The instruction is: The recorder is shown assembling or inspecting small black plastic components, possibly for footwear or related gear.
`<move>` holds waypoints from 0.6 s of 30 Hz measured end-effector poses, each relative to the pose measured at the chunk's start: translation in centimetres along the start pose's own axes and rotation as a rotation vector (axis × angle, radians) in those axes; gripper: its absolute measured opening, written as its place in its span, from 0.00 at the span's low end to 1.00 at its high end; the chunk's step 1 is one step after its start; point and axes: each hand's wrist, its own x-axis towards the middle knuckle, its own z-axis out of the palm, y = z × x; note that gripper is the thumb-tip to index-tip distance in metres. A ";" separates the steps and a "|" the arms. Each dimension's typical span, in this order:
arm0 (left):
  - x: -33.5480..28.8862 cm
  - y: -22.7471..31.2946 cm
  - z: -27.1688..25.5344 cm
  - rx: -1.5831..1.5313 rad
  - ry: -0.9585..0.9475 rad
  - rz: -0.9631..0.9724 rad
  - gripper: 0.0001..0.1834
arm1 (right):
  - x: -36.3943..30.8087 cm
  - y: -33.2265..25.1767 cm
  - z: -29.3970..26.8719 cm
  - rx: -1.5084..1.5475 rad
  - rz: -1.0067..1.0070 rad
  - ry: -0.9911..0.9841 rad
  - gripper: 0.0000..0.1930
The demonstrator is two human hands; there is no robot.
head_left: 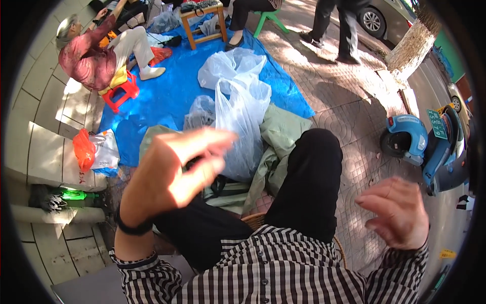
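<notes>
My left hand (169,175), with a black band at its wrist, is raised over my left thigh. It is blurred by motion, but a gap shows between thumb and fingers and nothing is seen in it. Past its fingertips, a translucent white plastic bag (242,126) stands loosely heaped before my knees, overlapping a grey-green sheet or sack (286,126). Out to the right of my right knee hangs my right hand (397,213), its fingers slightly bent and the thumb apart. No object is visible in that hand either.
A blue tarp (283,83) covers the pavement ahead. At left, a seated person (88,55) is on a red stool (121,93); an orange bag (83,149) lies nearer. A wooden stool (205,25) stands farther off. To the right are a blue scooter (445,147) and a tree trunk (412,48).
</notes>
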 end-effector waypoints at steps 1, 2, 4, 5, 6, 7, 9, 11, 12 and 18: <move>-0.7 1.2 0.7 -0.082 -0.022 0.040 0.15 | 0.8 0.4 -0.6 0.075 -0.024 0.013 0.16; -1.4 1.8 1.5 -0.166 -0.042 0.079 0.15 | 1.8 0.9 -0.9 0.150 -0.048 0.025 0.15; -3.2 2.0 2.1 -0.203 -0.015 0.232 0.16 | 4.5 2.1 -0.1 0.179 -0.048 0.124 0.12; -4.3 1.3 2.2 -0.297 0.011 0.226 0.15 | 6.0 3.0 0.8 0.250 0.000 0.152 0.12; -5.4 0.4 2.1 -0.385 0.038 0.213 0.14 | 7.8 4.2 2.2 0.324 0.045 0.182 0.12; -5.9 -0.5 1.2 -0.517 0.075 0.150 0.14 | 9.9 5.6 3.4 0.340 0.079 0.147 0.12; -6.3 -1.1 0.9 -0.790 0.359 -0.046 0.16 | 13.4 8.8 5.7 0.472 0.159 0.081 0.12; -3.2 -2.5 0.0 -0.569 0.464 -0.175 0.14 | 15.2 13.3 8.7 0.603 0.285 -0.031 0.13; -2.6 -3.7 -0.5 -0.496 0.456 -0.124 0.13 | 16.4 14.8 10.4 0.639 0.322 -0.125 0.14; 1.4 -10.2 1.8 -0.040 0.238 -0.227 0.15 | 21.3 17.7 20.5 0.315 0.324 -0.120 0.18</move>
